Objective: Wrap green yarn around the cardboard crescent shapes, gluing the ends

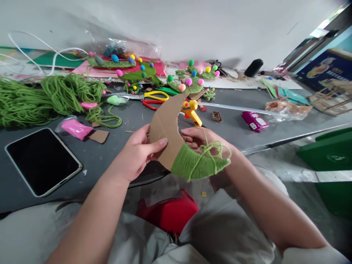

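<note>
A brown cardboard crescent (166, 123) is held up over the table's front edge, its lower right end wound closely with green yarn (192, 163). Its left side is gripped by my left hand (140, 149), thumb flat on the front and the other fingers behind. My right hand (202, 138) is by the inner curve, fingers curled closed around the yarn and partly hidden by the wound end. Loose loops of the yarn hang over that wound tip, close to my right wrist.
A tablet (44, 161) and a green yarn bundle (24, 99) lie left. Scissors (155, 96), a yellow glue gun (192, 112) and yarn-covered pieces with pompoms (188, 86) are beyond the crescent. Purple packet (255, 121) at right; red stool (170, 214) below; green bins (327, 154) right.
</note>
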Action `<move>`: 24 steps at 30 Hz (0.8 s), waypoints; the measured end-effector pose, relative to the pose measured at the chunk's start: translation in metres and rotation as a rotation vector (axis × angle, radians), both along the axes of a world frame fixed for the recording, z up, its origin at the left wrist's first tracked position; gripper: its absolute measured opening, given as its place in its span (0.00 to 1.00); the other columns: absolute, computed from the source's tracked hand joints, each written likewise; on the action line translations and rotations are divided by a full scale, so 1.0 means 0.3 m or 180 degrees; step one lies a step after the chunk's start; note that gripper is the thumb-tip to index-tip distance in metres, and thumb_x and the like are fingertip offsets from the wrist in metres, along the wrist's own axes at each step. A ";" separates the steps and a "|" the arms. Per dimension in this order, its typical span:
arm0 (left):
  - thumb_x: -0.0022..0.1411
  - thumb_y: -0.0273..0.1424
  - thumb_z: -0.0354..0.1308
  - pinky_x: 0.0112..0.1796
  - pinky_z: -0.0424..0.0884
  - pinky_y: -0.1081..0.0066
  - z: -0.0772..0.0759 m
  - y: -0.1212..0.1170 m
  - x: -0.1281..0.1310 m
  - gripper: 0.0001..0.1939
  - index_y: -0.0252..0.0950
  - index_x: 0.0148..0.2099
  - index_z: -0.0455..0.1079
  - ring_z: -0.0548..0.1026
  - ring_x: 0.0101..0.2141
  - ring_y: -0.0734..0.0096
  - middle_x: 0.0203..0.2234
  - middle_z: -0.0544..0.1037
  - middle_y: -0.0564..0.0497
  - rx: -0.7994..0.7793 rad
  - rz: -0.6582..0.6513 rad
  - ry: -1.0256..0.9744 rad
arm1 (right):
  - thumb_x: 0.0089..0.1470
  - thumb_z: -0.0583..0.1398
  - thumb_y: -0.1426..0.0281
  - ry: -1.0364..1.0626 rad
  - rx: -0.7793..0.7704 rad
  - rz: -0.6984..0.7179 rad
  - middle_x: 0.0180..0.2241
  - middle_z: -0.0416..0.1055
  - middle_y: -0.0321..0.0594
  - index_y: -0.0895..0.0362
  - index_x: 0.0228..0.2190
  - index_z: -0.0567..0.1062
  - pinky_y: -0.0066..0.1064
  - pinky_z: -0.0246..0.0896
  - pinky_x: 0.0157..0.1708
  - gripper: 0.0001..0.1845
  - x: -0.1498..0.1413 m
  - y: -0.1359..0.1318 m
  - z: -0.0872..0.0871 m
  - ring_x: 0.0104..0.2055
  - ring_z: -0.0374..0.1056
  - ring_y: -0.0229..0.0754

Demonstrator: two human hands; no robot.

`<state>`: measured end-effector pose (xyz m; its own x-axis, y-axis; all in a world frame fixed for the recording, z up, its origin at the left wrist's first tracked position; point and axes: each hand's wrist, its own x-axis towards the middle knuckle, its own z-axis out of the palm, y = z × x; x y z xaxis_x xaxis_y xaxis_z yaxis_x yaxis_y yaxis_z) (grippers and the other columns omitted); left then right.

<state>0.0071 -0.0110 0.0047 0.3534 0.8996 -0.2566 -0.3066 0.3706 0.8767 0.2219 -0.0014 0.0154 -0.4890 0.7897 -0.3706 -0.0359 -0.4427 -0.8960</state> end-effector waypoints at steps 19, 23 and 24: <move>0.58 0.31 0.68 0.43 0.80 0.58 -0.006 -0.001 -0.005 0.22 0.38 0.54 0.70 0.81 0.44 0.53 0.44 0.82 0.46 0.0687 -0.0037 0.0817 | 0.62 0.61 0.58 0.0135 0.0319 0.0150 0.18 0.54 0.27 0.60 0.25 0.69 0.22 0.34 0.15 0.20 0.060 0.017 -0.011 0.18 0.45 0.27; 0.58 0.32 0.67 0.38 0.81 0.57 -0.025 0.008 -0.001 0.20 0.40 0.52 0.68 0.82 0.40 0.54 0.42 0.82 0.47 0.0770 0.0304 0.1012 | 0.63 0.60 0.59 -0.0249 0.0549 0.0357 0.19 0.53 0.28 0.59 0.29 0.71 0.22 0.35 0.16 0.18 0.070 0.008 0.029 0.20 0.44 0.28; 0.58 0.32 0.67 0.36 0.81 0.58 -0.028 0.009 0.001 0.19 0.40 0.51 0.68 0.82 0.39 0.54 0.41 0.82 0.48 0.0838 0.0405 0.1136 | 0.63 0.60 0.58 -0.0512 0.0692 0.0415 0.20 0.54 0.28 0.59 0.30 0.72 0.22 0.37 0.17 0.17 0.071 0.004 0.041 0.20 0.46 0.29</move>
<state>0.0073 -0.0084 -0.0037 0.1669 0.9810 -0.0992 0.0029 0.1001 0.9950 0.2432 -0.0001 0.0276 -0.5402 0.7933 -0.2806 0.1587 -0.2314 -0.9598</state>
